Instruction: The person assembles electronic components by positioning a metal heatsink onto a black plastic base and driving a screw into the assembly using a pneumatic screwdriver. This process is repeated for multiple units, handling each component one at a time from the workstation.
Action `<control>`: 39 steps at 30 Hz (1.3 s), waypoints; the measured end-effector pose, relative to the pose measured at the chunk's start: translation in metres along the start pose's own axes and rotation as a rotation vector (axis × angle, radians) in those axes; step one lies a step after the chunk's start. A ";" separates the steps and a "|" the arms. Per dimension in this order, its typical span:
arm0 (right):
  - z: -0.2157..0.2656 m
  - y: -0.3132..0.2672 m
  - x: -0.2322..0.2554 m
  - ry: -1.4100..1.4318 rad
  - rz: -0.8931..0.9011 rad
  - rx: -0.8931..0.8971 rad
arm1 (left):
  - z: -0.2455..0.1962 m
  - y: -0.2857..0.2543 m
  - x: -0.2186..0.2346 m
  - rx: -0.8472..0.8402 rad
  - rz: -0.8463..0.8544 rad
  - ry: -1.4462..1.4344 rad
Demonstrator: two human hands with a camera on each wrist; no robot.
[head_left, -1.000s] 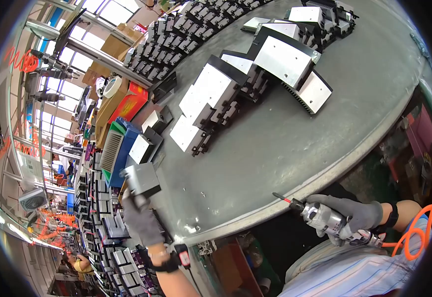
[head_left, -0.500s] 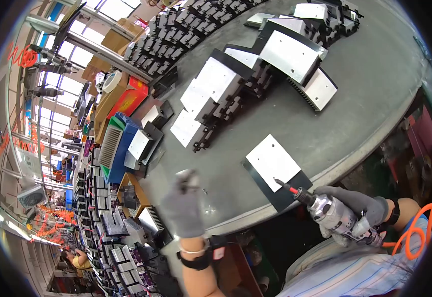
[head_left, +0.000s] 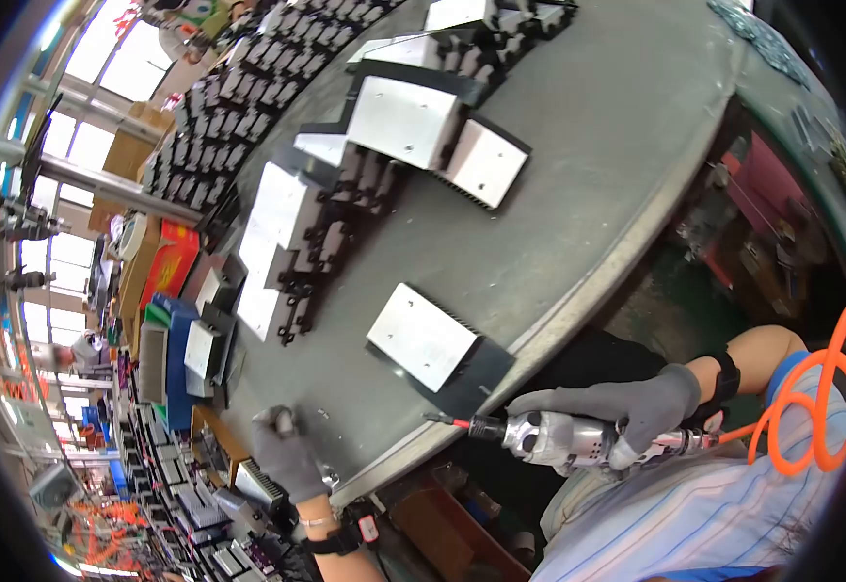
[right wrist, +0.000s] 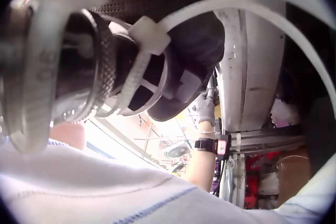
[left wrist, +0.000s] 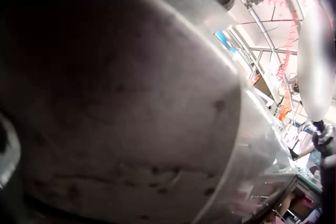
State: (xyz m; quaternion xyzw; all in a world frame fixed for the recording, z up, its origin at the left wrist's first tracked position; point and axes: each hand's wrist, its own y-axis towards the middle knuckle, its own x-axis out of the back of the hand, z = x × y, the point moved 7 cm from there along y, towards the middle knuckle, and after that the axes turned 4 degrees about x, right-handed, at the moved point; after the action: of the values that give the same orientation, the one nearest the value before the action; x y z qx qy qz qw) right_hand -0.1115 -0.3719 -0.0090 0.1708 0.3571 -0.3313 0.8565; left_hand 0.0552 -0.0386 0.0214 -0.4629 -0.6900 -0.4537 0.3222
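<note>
My gloved right hand (head_left: 655, 412) grips a pneumatic screwdriver (head_left: 563, 438) with an orange hose, its bit pointing left near the table edge. Just beyond the bit lies a silver finned heat sink (head_left: 423, 335) with two visible holes in its face, on a dark plate (head_left: 486, 373) that reaches the table's rim. Further left, my gloved left hand (head_left: 287, 456) is low over the table with its fingers curled; I cannot tell whether something small is in them. Small screws (head_left: 323, 414) lie beside it. The left wrist view is mostly filled by a dark, blurred surface.
More heat sinks (head_left: 403, 116) stand in a row across the grey table (head_left: 578, 184), with many dark parts (head_left: 239, 97) packed behind. A blue bin (head_left: 180, 339) and a cardboard box (head_left: 217, 436) sit at the left. The orange hose (head_left: 825, 388) loops at the right.
The silver heat sink went from the left hand at the left to the table near the screwdriver. The left hand then drew back left. The head view has swung right.
</note>
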 end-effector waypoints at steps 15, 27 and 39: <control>-0.009 0.001 -0.003 -0.128 0.016 0.003 | -0.124 -0.112 -0.053 0.419 0.695 -1.312; -0.013 -0.001 -0.001 -0.028 0.049 -0.061 | -0.133 -0.108 -0.046 0.231 0.617 -1.249; -0.011 -0.027 0.014 -0.048 -0.135 0.024 | -0.162 -0.080 -0.009 -0.203 0.343 -0.457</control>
State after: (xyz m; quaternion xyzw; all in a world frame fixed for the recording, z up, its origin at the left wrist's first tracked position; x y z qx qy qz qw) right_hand -0.1282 -0.3919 -0.0280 0.1484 0.3433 -0.3966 0.8384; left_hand -0.0124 -0.2048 0.0491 -0.6927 -0.6075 -0.3434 0.1824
